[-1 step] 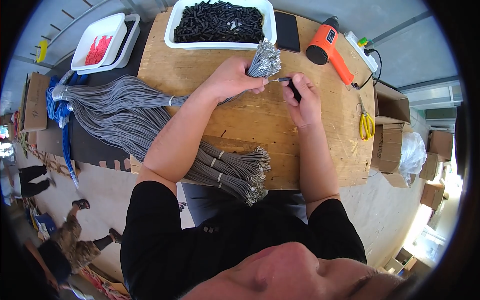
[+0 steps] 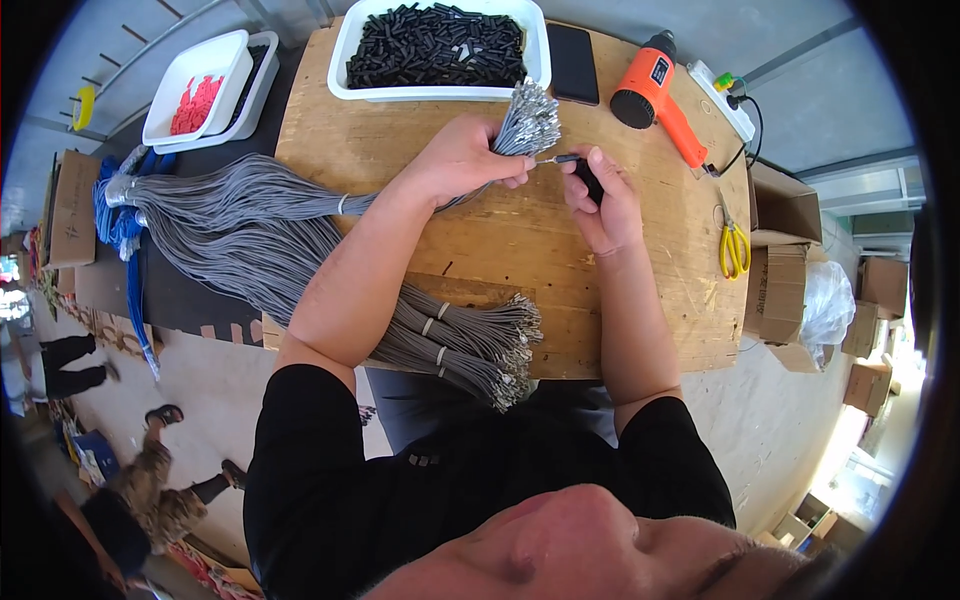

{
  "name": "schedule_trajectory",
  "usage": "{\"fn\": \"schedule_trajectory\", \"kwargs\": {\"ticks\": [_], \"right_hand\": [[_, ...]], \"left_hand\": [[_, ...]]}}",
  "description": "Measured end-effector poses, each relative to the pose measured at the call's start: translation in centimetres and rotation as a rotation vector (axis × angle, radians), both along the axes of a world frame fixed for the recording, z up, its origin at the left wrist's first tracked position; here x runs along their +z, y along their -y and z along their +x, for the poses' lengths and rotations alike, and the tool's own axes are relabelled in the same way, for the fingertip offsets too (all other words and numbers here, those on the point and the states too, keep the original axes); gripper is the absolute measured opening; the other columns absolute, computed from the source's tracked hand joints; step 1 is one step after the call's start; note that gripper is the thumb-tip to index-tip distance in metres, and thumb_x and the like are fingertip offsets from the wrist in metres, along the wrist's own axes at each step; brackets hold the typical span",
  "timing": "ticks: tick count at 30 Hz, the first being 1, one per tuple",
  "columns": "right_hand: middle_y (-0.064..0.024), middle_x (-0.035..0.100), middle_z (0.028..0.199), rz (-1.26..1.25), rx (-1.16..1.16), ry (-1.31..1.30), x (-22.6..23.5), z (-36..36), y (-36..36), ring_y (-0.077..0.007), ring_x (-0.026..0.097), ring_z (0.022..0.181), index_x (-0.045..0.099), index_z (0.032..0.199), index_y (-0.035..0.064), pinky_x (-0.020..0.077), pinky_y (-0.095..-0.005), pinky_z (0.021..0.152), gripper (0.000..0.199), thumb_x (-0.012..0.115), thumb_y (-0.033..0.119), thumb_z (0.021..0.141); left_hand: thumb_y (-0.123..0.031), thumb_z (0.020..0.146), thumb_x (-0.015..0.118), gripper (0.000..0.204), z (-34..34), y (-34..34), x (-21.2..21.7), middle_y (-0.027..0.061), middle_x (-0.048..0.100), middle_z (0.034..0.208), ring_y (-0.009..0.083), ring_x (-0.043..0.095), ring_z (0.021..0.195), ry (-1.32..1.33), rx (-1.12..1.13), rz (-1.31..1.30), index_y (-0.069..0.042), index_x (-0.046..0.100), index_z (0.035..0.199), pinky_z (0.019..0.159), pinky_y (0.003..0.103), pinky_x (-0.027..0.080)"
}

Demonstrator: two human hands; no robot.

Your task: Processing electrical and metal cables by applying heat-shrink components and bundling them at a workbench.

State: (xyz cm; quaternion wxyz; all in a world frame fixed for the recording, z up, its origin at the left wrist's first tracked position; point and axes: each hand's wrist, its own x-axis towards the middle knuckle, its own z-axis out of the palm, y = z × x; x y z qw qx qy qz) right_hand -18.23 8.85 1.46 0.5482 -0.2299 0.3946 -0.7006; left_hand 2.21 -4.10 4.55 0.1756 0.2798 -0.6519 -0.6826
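Note:
My left hand [image 2: 462, 158] is closed round a bundle of grey cables [image 2: 395, 199] near its silver-tipped ends [image 2: 530, 118]. One thin cable end sticks out to the right from between its thumb and finger. My right hand [image 2: 608, 200] is closed, with black sleeves [image 2: 588, 181] tucked in the fingers. From its fingertips a small black sleeve [image 2: 567, 158] points left and meets that cable end; whether it is on the end or only touching is too small to tell. Closer to me, tied bundles of grey cables [image 2: 450, 340] lie on the wooden table [image 2: 560, 290].
A white tub [image 2: 440, 93] of black sleeves stands at the back beside a dark flat device [image 2: 574, 65]. Farther right lie an orange heat gun [image 2: 650, 95], a power strip [image 2: 722, 104] and yellow-handled scissors [image 2: 735, 250]. Back left, another white tub [image 2: 225, 75] holds red pieces.
My hands and the cables keep almost the same position. People's legs at the lower left have shifted slightly.

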Motion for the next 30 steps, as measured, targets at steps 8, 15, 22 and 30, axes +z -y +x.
{"fn": "schedule_trajectory", "kwargs": {"ticks": [8,15,22,30], "right_hand": [[-0.0075,0.069,0.096,0.049,0.194,0.28,-1.2,-0.8,0.1,-0.008,0.05,0.067,0.068,0.108,0.0003,0.0344,-0.0183,0.048,0.019,0.069,0.019,0.106],[-0.0017,0.063,0.087,0.021,0.287,0.118,-2.1,-0.6,0.7,-0.004,0.044,0.062,0.068,0.107,0.0027,0.0314,-0.0188,0.049,0.021,0.064,0.023,0.108],[-0.0091,0.066,0.103,0.068,0.181,0.06,-4.9,-3.8,0.2,-0.0056,0.047,0.067,0.062,0.12,-0.0002,0.0332,-0.017,0.048,0.019,0.058,0.017,0.111],[-0.0078,0.062,0.103,0.074,0.229,0.062,-4.9,-4.0,0.5,-0.0035,0.044,0.067,0.061,0.123,0.0003,0.0326,-0.016,0.047,0.022,0.058,0.019,0.112]], "left_hand": [[-0.016,0.091,0.08,0.02,-0.2,0.1,-0.2,0.0083,0.077,0.084,0.014,0.073,0.078,0.005,-0.004,-0.03,0.002,0.076,0.097,0.076,0.032,0.057],[-0.031,0.09,0.082,0.027,0.6,0.8,-2.7,0.007,0.081,0.085,0.0144,0.076,0.08,0.064,-0.022,-0.203,-0.005,0.081,0.096,0.077,0.034,0.06],[-0.017,0.086,0.083,0.022,-0.6,-0.1,-1.0,0.0113,0.081,0.085,0.0183,0.079,0.077,-0.031,-0.045,-0.153,0.004,0.08,0.094,0.074,0.032,0.062],[-0.022,0.082,0.086,0.028,-0.2,0.2,-1.7,0.0133,0.081,0.086,0.0226,0.078,0.077,-0.003,-0.022,-0.176,0.003,0.079,0.094,0.072,0.034,0.06]]}}
